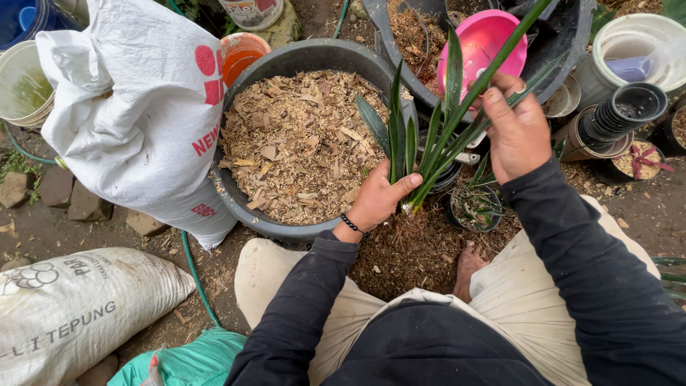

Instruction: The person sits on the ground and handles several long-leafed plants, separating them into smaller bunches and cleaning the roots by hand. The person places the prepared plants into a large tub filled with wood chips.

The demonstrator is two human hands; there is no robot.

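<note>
My left hand (379, 196) grips the base of a plant with long dark green blade-like leaves (400, 136), held upright over the ground between my knees. My right hand (516, 129) closes around the upper part of several of those leaves, which slant up to the right past a pink bowl (480, 44). A small black pot (474, 208) with a little plant stands just right of the left hand. A large dark tub (306, 53) filled with dry wood shavings (300, 143) sits directly ahead of the left hand.
A white woven sack (136, 107) leans on the tub's left side; another sack (71, 307) lies at lower left beside a green hose (191, 268). A stack of black pots (620, 114), white buckets (636, 39) and a second tub (572, 43) crowd the right. My bare foot (468, 268) rests on mulch.
</note>
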